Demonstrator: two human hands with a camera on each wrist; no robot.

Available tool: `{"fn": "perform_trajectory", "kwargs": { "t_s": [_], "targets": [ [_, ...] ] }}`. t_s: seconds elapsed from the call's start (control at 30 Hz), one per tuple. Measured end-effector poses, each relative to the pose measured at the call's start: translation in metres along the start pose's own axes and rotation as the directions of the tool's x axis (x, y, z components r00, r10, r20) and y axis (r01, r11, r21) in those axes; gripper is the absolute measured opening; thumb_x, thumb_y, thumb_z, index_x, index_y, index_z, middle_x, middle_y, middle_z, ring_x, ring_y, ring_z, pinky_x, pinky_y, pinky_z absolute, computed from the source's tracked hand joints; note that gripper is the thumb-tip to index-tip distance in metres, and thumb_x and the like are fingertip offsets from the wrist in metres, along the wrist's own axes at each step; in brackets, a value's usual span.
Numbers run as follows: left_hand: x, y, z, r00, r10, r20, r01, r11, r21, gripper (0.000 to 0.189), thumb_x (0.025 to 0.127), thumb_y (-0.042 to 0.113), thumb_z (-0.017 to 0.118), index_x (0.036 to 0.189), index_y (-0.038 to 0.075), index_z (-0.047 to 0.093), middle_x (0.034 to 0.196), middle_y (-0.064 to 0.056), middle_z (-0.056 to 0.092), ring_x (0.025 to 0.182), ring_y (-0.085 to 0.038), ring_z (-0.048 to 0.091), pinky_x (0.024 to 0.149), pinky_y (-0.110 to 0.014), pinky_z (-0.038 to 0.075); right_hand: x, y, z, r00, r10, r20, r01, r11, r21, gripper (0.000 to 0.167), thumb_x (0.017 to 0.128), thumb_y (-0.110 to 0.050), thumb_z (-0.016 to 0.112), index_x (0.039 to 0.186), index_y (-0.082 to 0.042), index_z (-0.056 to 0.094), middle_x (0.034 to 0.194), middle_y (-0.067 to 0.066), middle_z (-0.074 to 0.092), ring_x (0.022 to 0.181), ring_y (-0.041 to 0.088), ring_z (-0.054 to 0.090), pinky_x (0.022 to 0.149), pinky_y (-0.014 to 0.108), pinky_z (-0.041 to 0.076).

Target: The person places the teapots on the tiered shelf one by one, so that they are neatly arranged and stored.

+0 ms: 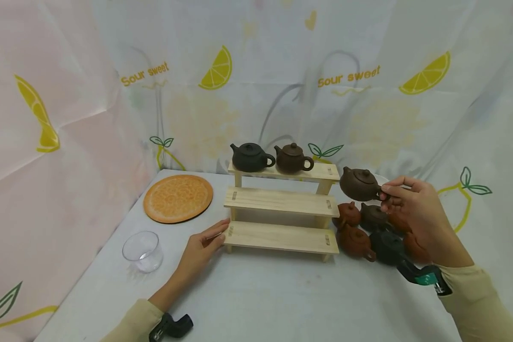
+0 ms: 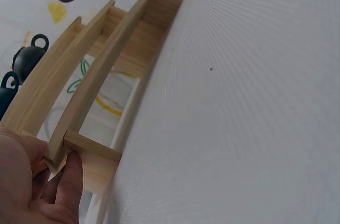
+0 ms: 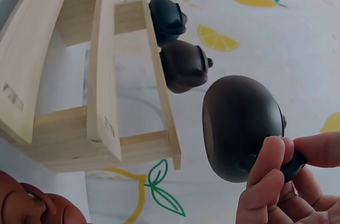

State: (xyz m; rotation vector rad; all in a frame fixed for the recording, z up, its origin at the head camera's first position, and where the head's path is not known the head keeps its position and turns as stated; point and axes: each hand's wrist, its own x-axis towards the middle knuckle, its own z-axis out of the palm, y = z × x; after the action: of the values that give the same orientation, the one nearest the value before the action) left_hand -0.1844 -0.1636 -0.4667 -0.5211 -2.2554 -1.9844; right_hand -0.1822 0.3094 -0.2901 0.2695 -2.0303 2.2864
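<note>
My right hand (image 1: 414, 204) pinches the handle of a dark brown teapot (image 1: 360, 184), held in the air right of a three-tier wooden stand (image 1: 282, 202). In the right wrist view the teapot (image 3: 241, 128) shows its rounded body and base. A black teapot (image 1: 250, 157) and a brown teapot (image 1: 293, 158) sit side by side on the top tier. The two lower tiers are bare. My left hand (image 1: 198, 251) grips the left end of the bottom tier, with thumb and fingers around the board's edge (image 2: 58, 149) in the left wrist view.
Several reddish-brown and dark teapots (image 1: 355, 241) cluster on the white table (image 1: 278, 294) under my right hand, close to the stand's right end. To the left lie a round orange-patterned mat (image 1: 178, 198) and a clear glass cup (image 1: 144, 251). A printed curtain (image 1: 256, 109) hangs behind.
</note>
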Motion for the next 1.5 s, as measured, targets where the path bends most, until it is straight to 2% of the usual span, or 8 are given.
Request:
{"fn": "perform_trajectory", "kwargs": {
  "t_s": [0.13, 0.3, 1.07, 1.5],
  "targets": [
    [-0.001, -0.002, 0.000, 1.000, -0.002, 0.003, 0.002, 1.000, 0.002, 0.038, 0.105, 0.012, 0.066, 0.139, -0.005, 0.063, 0.151, -0.009, 0.054, 0.145, -0.024, 0.042, 0.106, -0.020, 0.044, 0.009, 0.001, 0.005, 1.000, -0.004, 0.010, 0.004, 1.000, 0.004, 0.012, 0.103, -0.001, 0.064, 0.092, 0.000, 0.070, 0.079, 0.011, 0.069, 0.060, 0.021, 0.067, 0.061, 0.029, 0.060],
    [-0.001, -0.003, 0.000, 1.000, 0.003, 0.002, -0.003, 1.000, 0.000, 0.038, 0.105, 0.013, 0.066, 0.139, -0.004, 0.063, 0.151, -0.009, 0.055, 0.145, -0.024, 0.042, 0.107, -0.020, 0.043, 0.020, 0.002, 0.010, 1.000, -0.025, -0.007, 0.025, 0.998, -0.057, 0.012, 0.102, -0.002, 0.066, 0.091, 0.001, 0.070, 0.078, 0.010, 0.068, 0.059, 0.021, 0.066, 0.059, 0.028, 0.059],
    [-0.002, 0.001, 0.000, 1.000, 0.001, 0.012, -0.001, 1.000, -0.022, 0.038, 0.105, 0.012, 0.065, 0.140, -0.004, 0.063, 0.152, -0.009, 0.053, 0.145, -0.026, 0.042, 0.105, -0.021, 0.045, 0.058, 0.004, 0.023, 0.999, 0.013, -0.044, -0.017, 0.996, -0.091, 0.014, 0.101, -0.004, 0.068, 0.087, -0.004, 0.070, 0.075, 0.007, 0.069, 0.056, 0.017, 0.067, 0.057, 0.025, 0.058],
    [-0.002, 0.000, -0.001, 1.000, 0.011, 0.016, -0.011, 1.000, -0.014, 0.038, 0.105, 0.012, 0.065, 0.140, -0.003, 0.063, 0.152, -0.008, 0.054, 0.145, -0.024, 0.041, 0.106, -0.020, 0.044, 0.073, 0.008, 0.029, 0.999, 0.026, -0.039, -0.032, 0.990, -0.136, 0.011, 0.102, -0.004, 0.065, 0.092, -0.001, 0.066, 0.076, 0.006, 0.069, 0.058, 0.016, 0.068, 0.059, 0.025, 0.058]
  ]
}}
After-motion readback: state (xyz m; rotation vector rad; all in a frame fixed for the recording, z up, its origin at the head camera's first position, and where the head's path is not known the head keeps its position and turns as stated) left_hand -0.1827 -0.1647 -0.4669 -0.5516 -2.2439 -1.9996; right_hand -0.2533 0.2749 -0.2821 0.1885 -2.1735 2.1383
